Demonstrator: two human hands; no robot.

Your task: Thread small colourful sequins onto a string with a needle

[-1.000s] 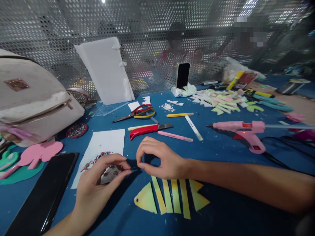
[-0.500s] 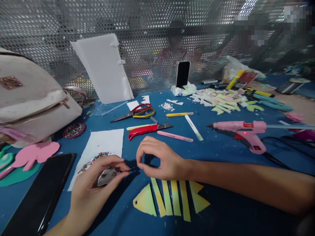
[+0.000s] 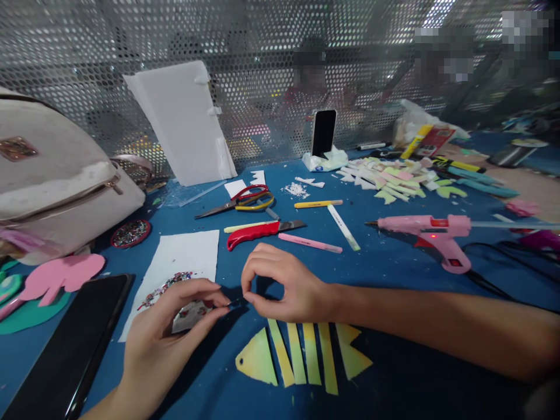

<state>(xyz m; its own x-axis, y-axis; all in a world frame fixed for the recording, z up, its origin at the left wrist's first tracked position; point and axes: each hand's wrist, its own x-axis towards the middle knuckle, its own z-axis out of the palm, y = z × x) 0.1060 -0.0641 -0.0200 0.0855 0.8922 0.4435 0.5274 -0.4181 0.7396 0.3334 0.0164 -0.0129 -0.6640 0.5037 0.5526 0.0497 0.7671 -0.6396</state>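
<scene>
My left hand [image 3: 164, 332] pinches a thin, dark, needle-like piece [image 3: 235, 303] between thumb and finger, its tip pointing right. Close to that tip, my right hand [image 3: 286, 283] has thumb and forefinger pressed together; what they hold, if anything, is too small to make out. Just below lies a yellow-green paper fish cut into parts: a head [image 3: 259, 360] with a dark eye, several strips [image 3: 311, 356] and a forked tail [image 3: 352, 356]. Behind my left hand, a white sheet [image 3: 188, 251] carries a heap of small shiny beads or sequins [image 3: 168, 284], partly hidden.
A pink glue gun [image 3: 437, 230] with a lit red light lies right. Ahead are a red-handled knife [image 3: 254, 234], scissors [image 3: 245, 201], pens [image 3: 310, 242] and paper scraps [image 3: 387, 175]. Left are a black phone [image 3: 74, 344] and a white backpack [image 3: 61, 175]. A perforated metal screen [image 3: 262, 87] stands behind.
Both hands keep almost the same pose. The whole view has shifted very slightly left; nothing has been taken up or let go.
</scene>
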